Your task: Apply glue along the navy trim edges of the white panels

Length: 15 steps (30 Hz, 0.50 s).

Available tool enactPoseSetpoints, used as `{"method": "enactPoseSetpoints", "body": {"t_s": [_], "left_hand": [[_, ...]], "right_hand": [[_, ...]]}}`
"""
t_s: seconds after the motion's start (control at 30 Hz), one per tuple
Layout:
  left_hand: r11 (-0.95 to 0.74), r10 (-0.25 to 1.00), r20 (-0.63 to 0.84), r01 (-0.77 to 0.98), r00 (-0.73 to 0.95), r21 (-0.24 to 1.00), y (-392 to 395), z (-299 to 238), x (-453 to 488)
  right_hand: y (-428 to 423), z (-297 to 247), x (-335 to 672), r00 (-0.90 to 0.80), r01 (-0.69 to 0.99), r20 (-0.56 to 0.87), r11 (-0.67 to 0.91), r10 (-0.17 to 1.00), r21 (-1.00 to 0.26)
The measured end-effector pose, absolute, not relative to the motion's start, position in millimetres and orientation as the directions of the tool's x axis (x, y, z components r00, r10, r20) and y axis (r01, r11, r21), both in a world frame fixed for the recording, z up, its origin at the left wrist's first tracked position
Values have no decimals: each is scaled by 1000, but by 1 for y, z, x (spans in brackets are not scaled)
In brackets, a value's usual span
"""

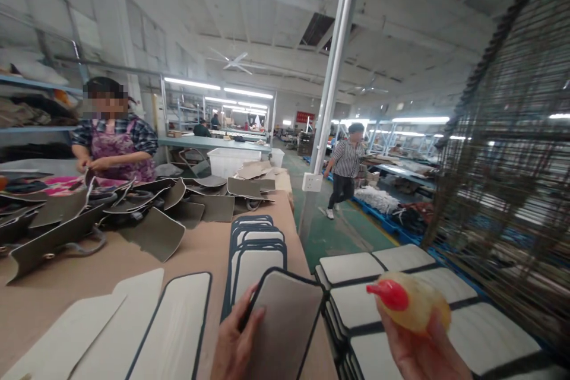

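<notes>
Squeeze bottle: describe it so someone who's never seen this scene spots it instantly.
Find the long brown table, then the stacked flat white panels with dark borders to its right in the picture. Over those panels, the person's right hand holds a rounded, yellowish plastic bottle. Its bright red pointed nozzle sets it apart.

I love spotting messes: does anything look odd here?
Yes: on the table, the grey-green pieces at left lie jumbled at different angles, unlike the tidier row of dark-edged panels. No spill shows near the bottle.
</notes>
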<state>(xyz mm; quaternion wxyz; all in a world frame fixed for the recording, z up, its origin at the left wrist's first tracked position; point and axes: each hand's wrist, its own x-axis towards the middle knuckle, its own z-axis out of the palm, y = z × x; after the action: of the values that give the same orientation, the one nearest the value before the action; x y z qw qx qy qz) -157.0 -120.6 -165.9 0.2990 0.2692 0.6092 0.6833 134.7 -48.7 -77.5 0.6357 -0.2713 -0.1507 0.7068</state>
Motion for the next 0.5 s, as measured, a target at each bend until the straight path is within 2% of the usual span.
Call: {"method": "enactPoseSetpoints", "body": {"t_s": [0.1,0.2,0.27,0.33,0.43,0.5], "left_hand": [[-130,949,143,63,-280,989,-119,-106,-159],[-148,988,136,222,70,964,-121,-55,-162],[-132,973,61,327,221,936,-123,-30,-161],[-141,933,-6,381,359,914,-123,-12,-160],[-248,811,-52,424,583,871,-119,3,-158],[-319,737,-72,441,672,839,-115,8,-158]], "right_hand": [[-45,-40,133,114,-726,5,86,994,-682],[-41,-11,136,144,-602,152,209,978,-771],[-40,-2,142,73,-538,211,217,975,-815],[-40,-1,149,-80,-497,278,203,957,-844],[-41,-6,155,-321,-460,358,186,877,-868],[-39,-12,158,-404,-447,384,187,831,-875]]}}
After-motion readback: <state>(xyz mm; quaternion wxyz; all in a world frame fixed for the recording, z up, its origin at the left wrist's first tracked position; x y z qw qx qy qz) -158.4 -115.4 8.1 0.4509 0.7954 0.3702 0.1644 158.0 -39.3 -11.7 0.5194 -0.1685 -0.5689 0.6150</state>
